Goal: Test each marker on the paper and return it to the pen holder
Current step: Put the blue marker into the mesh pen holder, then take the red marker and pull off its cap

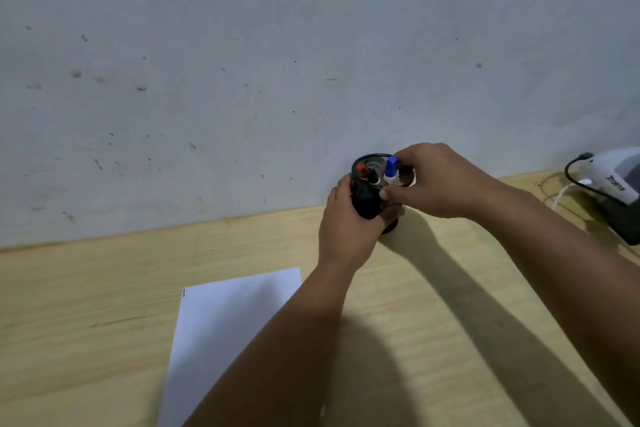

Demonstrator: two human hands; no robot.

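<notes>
A black mesh pen holder (367, 168) stands on the wooden table by the wall, tilted a little toward me. My left hand (349, 222) is wrapped around its side. My right hand (438, 180) pinches a white marker with a blue cap (391, 170), whose cap end sticks up out of the holder. A red-capped marker (361, 170) and a black-capped marker (372, 179) sit inside the holder. A white sheet of paper (225, 329) lies nearer me on the left, partly under my left forearm, with a short dark mark at its far left corner.
A white and grey device (613, 189) with a black cable and a white cord lies at the right edge of the table. A grey, speckled wall rises right behind the holder. The table (86, 305) is light wood.
</notes>
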